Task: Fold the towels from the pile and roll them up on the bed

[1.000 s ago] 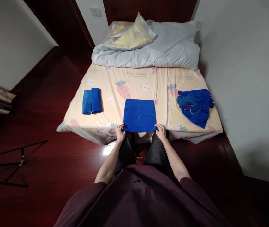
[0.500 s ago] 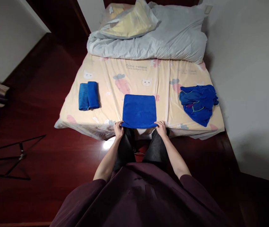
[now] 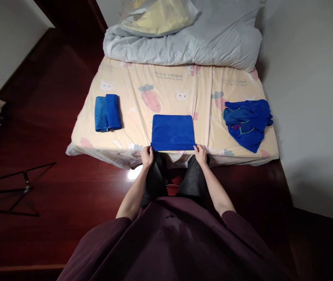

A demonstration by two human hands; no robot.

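A blue towel [image 3: 172, 128] lies flat at the front edge of the bed, with a narrow strip of its near edge folded over. My left hand [image 3: 147, 156] pinches the left end of that strip. At the right end, my right hand [image 3: 201, 153] grips the same fold between thumb and fingers. To the left sit two rolled or folded blue towels [image 3: 108, 112], side by side. A crumpled heap of blue cloths [image 3: 250, 123], some with green edging, rests on the right part of the bed.
The bed [image 3: 131, 89] has a yellow sheet printed with carrots and rabbits. Across its far end lies a bunched grey quilt [image 3: 213, 47] beside a yellow pillow [image 3: 160, 17] in a clear cover. Black tripod legs [image 3: 14, 191] stand on the floor at left; a wall [image 3: 310, 117] borders the right.
The towel's near edge has been turned up and away from me into a narrow fold, both hands moving slightly forward with it. The camera view has tilted a little downward.
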